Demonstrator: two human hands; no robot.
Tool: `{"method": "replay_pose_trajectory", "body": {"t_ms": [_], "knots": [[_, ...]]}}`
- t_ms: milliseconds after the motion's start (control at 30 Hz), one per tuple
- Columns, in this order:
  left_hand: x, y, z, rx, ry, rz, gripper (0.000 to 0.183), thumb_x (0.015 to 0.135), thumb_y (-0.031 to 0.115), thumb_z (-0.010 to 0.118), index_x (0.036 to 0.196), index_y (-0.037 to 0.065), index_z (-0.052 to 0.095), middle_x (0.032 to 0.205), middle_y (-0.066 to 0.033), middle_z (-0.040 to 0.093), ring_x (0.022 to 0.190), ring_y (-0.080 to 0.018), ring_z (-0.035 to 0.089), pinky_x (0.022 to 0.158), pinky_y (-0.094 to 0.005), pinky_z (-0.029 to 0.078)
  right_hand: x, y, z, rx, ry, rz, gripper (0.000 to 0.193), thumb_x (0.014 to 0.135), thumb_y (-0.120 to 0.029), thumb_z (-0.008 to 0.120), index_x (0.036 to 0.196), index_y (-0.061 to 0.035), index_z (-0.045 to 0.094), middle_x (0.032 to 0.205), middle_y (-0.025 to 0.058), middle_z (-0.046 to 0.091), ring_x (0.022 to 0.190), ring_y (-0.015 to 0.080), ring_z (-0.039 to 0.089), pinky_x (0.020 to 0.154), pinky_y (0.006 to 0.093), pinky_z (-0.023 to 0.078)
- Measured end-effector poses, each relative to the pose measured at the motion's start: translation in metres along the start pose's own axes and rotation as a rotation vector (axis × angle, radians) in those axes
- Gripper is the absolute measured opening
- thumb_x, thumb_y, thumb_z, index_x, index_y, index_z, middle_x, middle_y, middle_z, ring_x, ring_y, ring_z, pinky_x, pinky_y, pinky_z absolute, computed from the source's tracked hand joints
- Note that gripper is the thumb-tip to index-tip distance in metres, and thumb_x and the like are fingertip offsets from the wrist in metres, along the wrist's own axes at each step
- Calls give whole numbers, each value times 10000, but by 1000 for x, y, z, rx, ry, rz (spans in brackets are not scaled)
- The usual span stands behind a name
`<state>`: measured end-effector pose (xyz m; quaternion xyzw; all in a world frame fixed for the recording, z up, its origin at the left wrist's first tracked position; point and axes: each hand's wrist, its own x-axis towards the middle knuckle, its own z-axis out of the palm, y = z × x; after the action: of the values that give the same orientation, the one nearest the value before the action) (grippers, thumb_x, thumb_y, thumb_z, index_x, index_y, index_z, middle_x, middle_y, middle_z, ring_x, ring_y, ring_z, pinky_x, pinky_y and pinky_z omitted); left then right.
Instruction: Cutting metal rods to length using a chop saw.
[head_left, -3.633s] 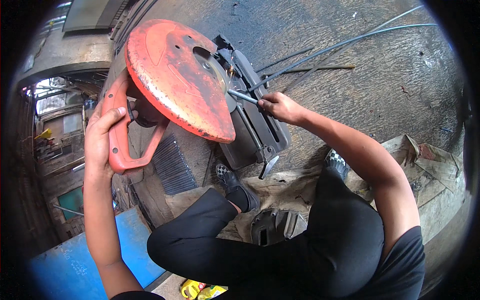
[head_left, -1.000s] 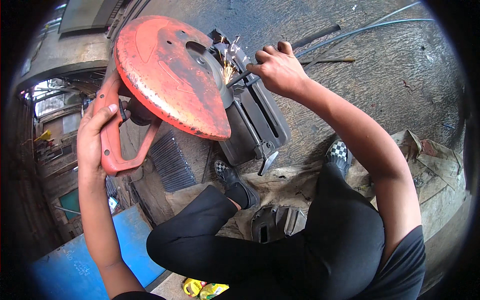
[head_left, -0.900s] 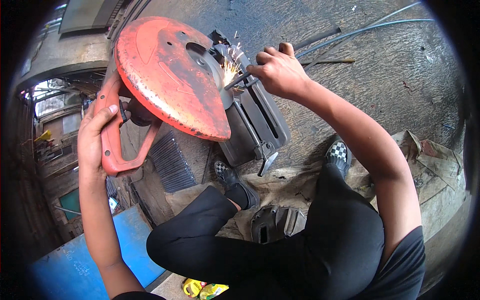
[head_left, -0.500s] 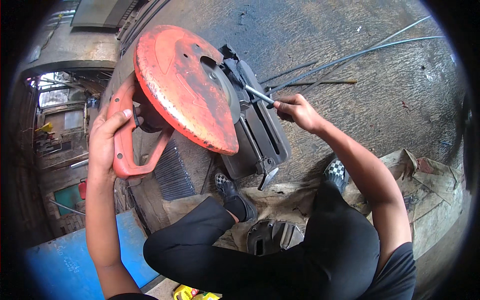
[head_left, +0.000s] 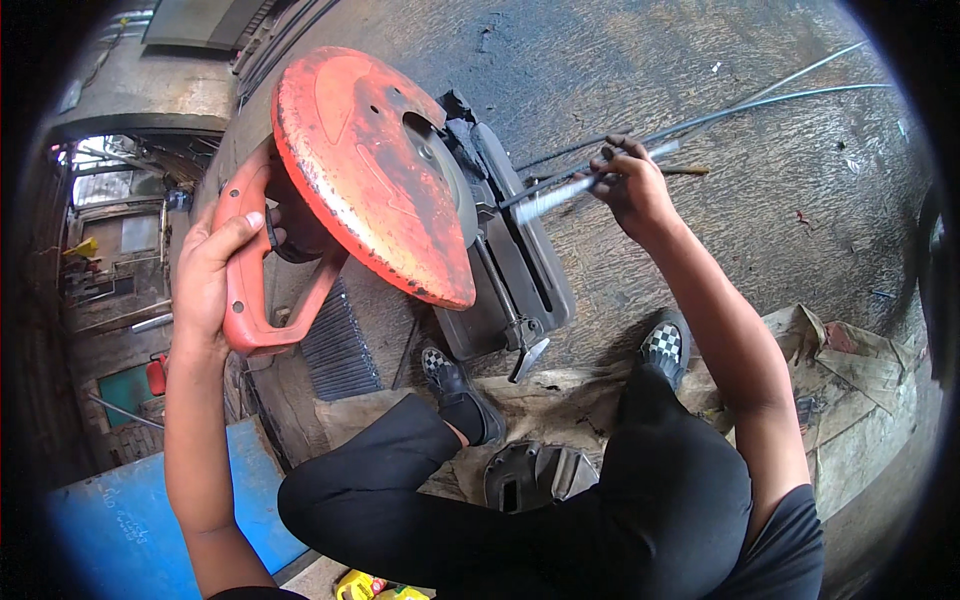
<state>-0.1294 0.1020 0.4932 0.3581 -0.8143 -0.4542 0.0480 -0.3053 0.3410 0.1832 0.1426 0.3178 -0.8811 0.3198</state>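
My left hand [head_left: 212, 262] is wrapped round the orange handle [head_left: 246, 315] of a chop saw, its thumb lying by the black trigger. The saw's worn orange blade guard [head_left: 365, 190] tilts over the grey base [head_left: 545, 275], with part of the cutting disc showing beneath. To the right of the disc, my right hand [head_left: 632, 188] holds a short silver metal rod [head_left: 545, 201] between thumb and fingers. Motion smears the rod, which slants over the base with one end near the clamp. A clamp screw with a crank handle [head_left: 528, 360] sticks out of the base toward me.
Several long thin rods [head_left: 760, 98] lie on the stained floor [head_left: 760, 220] at the right. A row of dark cut rods [head_left: 340, 345] lies left of the base. Cloth sheeting [head_left: 860, 420] and a dark metal part [head_left: 540, 475] are near my feet; a blue panel [head_left: 180, 505] is at lower left.
My right hand has moved right and slightly up, drawing the silver rod away from the disc and clamp. The left hand keeps its grip on the saw handle.
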Motion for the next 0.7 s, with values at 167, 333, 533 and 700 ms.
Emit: {"method": "replay_pose_trajectory", "body": {"t_ms": [167,333,533,700], "knots": [[-2,0,3,-9,11,17,388,845,107,590,1196,-51,533,991,-103,628,839,-153,607,793,-279,486,5,11,-16,4,-13,194,482,823,137,447,1292,84,349,1028,186,499,963,273,582,935,381,535],[-3,2,5,0,21,21,411,845,110,587,1217,-52,524,995,-104,625,845,-156,604,802,-284,486,-7,20,-15,-932,-8,235,231,895,-37,553,1107,53,573,876,130,595,778,244,656,771,321,585],[-2,-1,4,-17,14,18,423,845,115,587,1226,-54,518,1008,-100,619,865,-157,601,815,-288,484,-18,25,-16,-1777,-341,-414,352,890,-327,550,894,15,633,777,260,633,766,413,630,747,496,488],[1,-2,1,-1,8,23,415,843,110,589,1218,-52,518,991,-96,618,850,-156,599,799,-280,484,-28,46,-14,-1368,-595,-151,302,891,-272,526,937,25,555,743,223,608,727,395,613,701,458,469]]}}
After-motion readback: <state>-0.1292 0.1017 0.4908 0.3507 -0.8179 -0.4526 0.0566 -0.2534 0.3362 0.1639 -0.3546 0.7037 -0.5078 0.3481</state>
